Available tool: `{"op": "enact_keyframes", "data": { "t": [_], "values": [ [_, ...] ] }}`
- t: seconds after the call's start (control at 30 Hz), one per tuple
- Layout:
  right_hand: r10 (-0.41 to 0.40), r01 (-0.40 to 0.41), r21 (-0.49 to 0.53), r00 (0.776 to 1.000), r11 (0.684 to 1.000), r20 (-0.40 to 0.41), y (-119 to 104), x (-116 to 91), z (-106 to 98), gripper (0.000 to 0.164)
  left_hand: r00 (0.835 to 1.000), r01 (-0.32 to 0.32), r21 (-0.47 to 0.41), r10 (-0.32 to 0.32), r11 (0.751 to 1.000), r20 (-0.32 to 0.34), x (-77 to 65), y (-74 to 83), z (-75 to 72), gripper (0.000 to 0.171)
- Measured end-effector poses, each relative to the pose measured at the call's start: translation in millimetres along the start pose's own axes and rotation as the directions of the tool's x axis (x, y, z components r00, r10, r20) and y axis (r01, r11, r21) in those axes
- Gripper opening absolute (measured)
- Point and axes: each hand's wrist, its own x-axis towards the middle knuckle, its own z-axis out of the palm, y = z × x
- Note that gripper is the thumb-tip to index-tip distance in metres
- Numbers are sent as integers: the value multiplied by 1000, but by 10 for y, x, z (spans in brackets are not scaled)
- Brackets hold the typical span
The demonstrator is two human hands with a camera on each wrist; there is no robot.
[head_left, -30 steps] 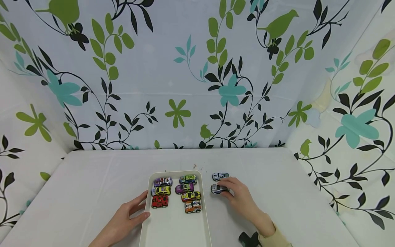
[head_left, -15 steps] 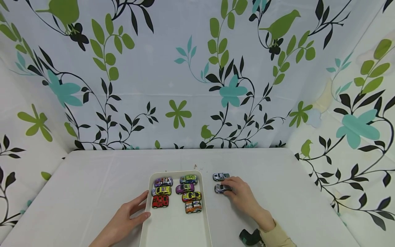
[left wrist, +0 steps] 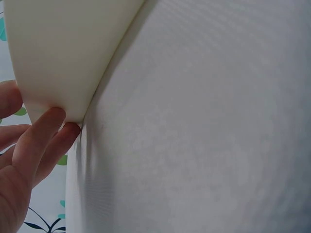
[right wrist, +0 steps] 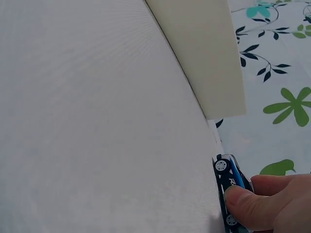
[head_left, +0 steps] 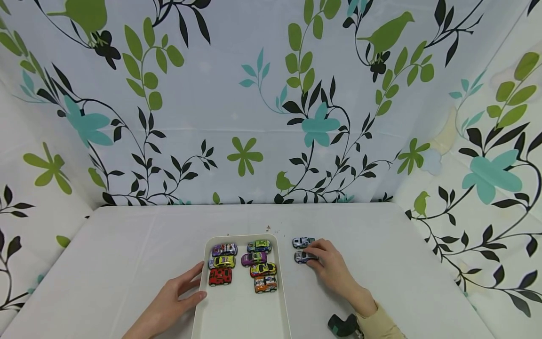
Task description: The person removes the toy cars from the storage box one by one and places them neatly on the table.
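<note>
my right hand point(head_left: 333, 271) pinches the nearer silver car point(head_left: 301, 257) beside the tray point(head_left: 241, 313) — thumb point(right wrist: 248, 208) on its flank, likely for control — while my left hand point(head_left: 172, 294) rests relaxed against the tray, probably steadying it.

The right hand point(head_left: 336, 273) partly hides its car point(head_left: 302, 257); head view crops the tray point(head_left: 241, 315).

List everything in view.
Table: one, white, foreground
Tray: one, cream, on table
Left cars: three, purple, yellow, red, in tray
Right cars: four, green, purple, yellow, orange, in tray
Held car: one, greyish, beside tray
Loose car: one, silver, beyond held car
Specks: several, brownish, beyond tray
Object: one, black, lower right
Backdrop: count unclear, multicoloured, beyond table
Sleeve: one, beige, right arm
Left grip: one, bare, tray's left side
Right grip: one, bare, on held car
</note>
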Motion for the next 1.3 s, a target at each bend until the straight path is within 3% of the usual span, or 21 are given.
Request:
{"op": "enact_keyframes", "data": {
  "t": [0.57, 1.3],
  "values": [
    [-26, 24, -26, 998, 999, -57, 58, 12, 43, 33, 1000, 7, -6, -7, 1000, 2, -10, 22, 3, 78],
    [-6, 4, -26, 998, 1000, -63, 13, 46, 4, 39, 1000, 16, 2, -16, 1000, -11, -3, 22, 3, 79]
  ]
}}
